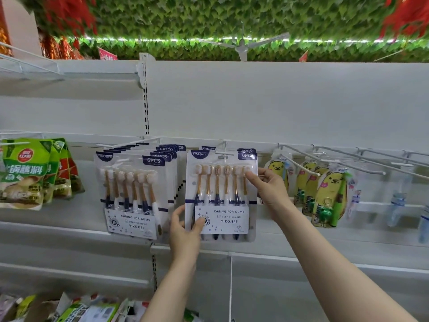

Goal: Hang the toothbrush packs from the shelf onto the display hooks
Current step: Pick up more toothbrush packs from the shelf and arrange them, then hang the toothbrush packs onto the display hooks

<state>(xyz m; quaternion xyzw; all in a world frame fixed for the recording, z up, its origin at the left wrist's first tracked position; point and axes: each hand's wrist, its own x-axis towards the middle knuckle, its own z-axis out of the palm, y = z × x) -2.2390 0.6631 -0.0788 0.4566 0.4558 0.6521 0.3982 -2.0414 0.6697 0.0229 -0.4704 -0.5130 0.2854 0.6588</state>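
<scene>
Item: toothbrush pack (pixel 221 196), six brushes with gold-and-navy handles under clear blister, card printed YIKOJIFE and 6PCS, held flat and upright against the white shelving back panel (pixel 278 101). Its top edge sits at the display hook (pixel 224 155), in front of at least one like pack already hanging there (whether the hang hole is fully over the hook cannot be told). Left hand (pixel 185 231): below and to the left of the pack, thumb pressed on the front of the lower label, fingers curled behind the lower left corner, so the pack is pinched between them. Right hand (pixel 269 184): at the pack's upper right edge, thumb laid on the front over the rightmost brush head, fingers behind the card, likewise clamped on it. Adjacent stock: a full row of identical packs (pixel 132 194) on the neighbouring hook to the left, just beside the held pack; green seasoning pouches (pixel 23 173) further left; yellow bear-printed children's toothbrush packs (pixel 329 196) to the right, behind the right hand's wrist line; bare white hooks (pixel 371 163) beyond them. Below: mixed packets (pixel 88 310) lying on the lower shelf, near the left forearm.
</scene>
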